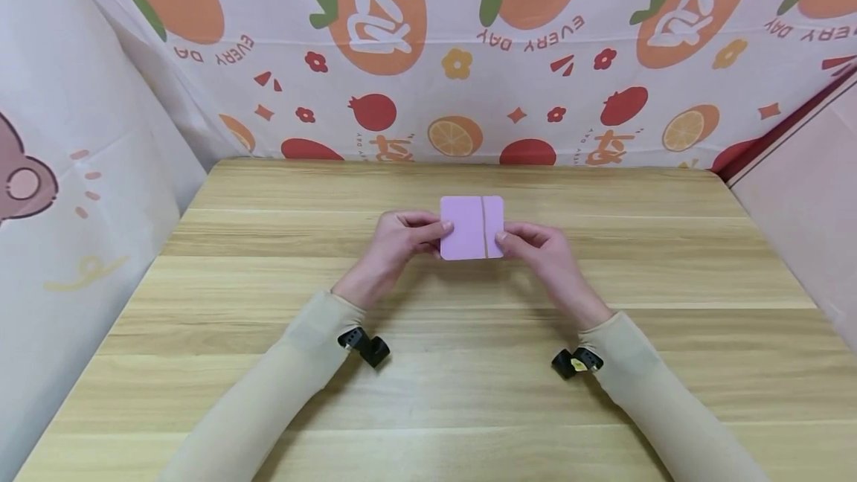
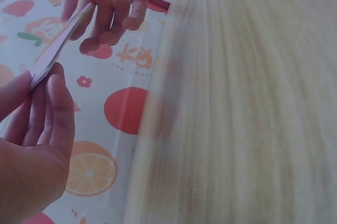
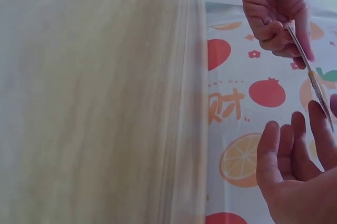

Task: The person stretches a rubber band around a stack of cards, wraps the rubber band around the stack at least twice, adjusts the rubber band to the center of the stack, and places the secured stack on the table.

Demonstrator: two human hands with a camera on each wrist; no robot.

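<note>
A thin, pale purple square card stack (image 1: 462,227) with rounded corners is held up above the table, its flat face towards the head view. A narrow tan band (image 1: 485,227) runs across it, right of its middle. My left hand (image 1: 400,244) pinches the left edge, thumb on the face and fingers behind. At the opposite edge my right hand (image 1: 545,251) pinches it between thumb and fingers. Both wrist views show the stack (image 2: 58,47) nearly edge-on; thin layers show along its side (image 3: 301,45). The right hand's other fingers (image 3: 270,147) spread loosely apart from it.
A wood-grain table (image 1: 428,378) extends beneath both forearms. Behind its far edge hangs a fruit-print cloth (image 1: 415,103). A white curtain (image 1: 87,169) borders the left side and a pale panel (image 1: 810,214) the right. Small black cameras (image 1: 375,350) sit on both wrists.
</note>
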